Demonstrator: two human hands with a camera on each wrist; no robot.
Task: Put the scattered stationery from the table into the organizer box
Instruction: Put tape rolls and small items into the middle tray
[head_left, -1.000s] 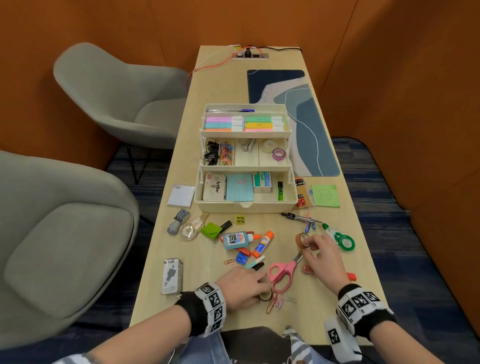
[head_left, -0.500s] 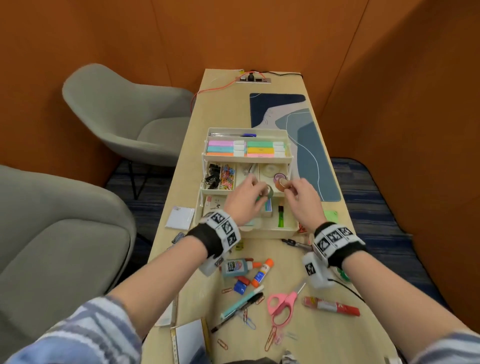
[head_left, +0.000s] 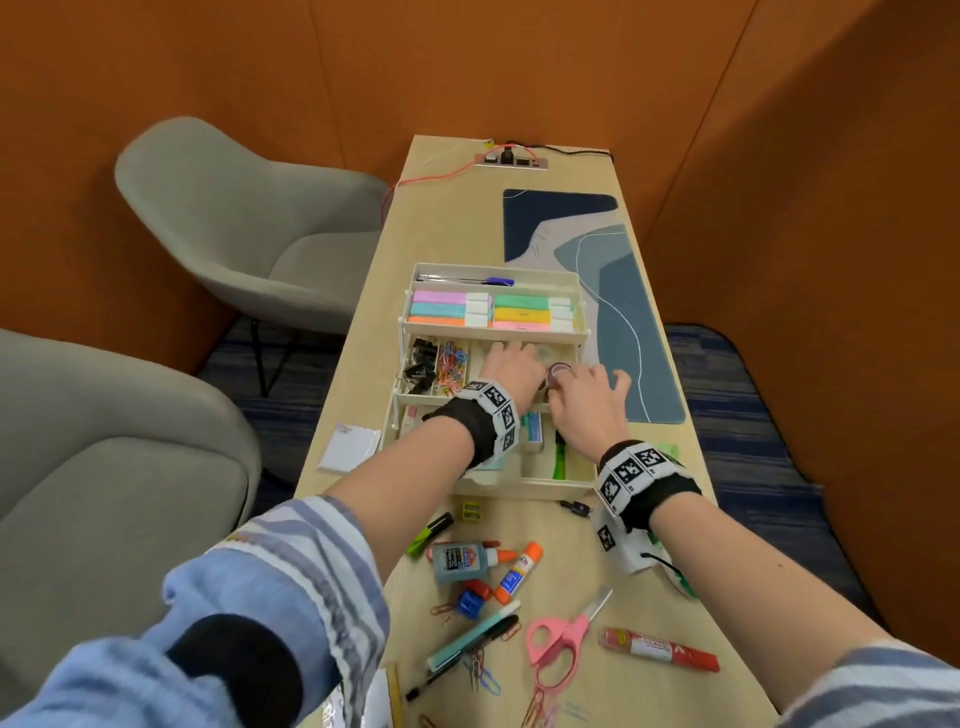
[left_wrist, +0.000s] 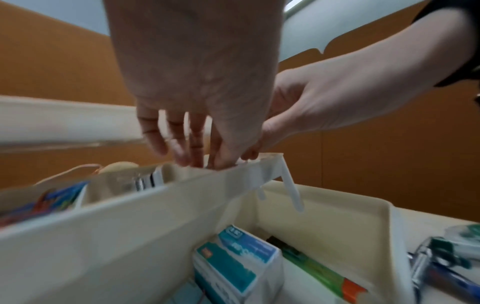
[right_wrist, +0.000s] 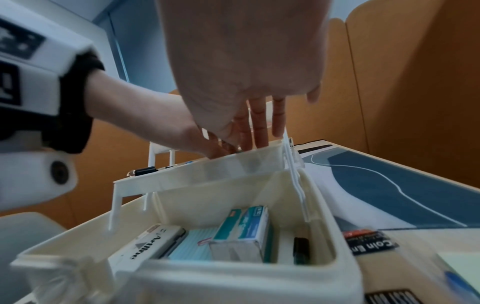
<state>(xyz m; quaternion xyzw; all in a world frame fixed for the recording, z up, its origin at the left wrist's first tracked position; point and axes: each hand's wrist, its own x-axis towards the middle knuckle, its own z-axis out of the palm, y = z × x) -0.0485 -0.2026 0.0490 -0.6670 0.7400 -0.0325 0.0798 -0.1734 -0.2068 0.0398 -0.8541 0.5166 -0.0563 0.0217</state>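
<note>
The cream tiered organizer box (head_left: 519, 488) stands mid-table with its trays fanned open. Both hands reach into the right compartments of its middle tray (right_wrist: 207, 170). My left hand (head_left: 511, 364) points its fingers down behind the tray wall (left_wrist: 155, 205), so their tips are hidden. My right hand (head_left: 582, 395) has its outer fingers spread, and its thumb and index dip in beside a purple tape roll (head_left: 559, 370). Whether either hand holds a roll is hidden. Glue bottle (head_left: 460, 561), glue stick (head_left: 517, 571), pink scissors (head_left: 556, 642), red marker (head_left: 657, 648) and pens lie nearer me.
A white notepad (head_left: 349, 447) lies left of the box, and a blue desk mat (head_left: 623, 291) lies behind it on the right. A power strip (head_left: 511, 160) with an orange cable sits at the far end. Two grey chairs (head_left: 249, 228) stand to the left.
Both hands picked up small tape rolls near the table's front and carried them to the middle tray. Since half a second ago they have sunk further into it.
</note>
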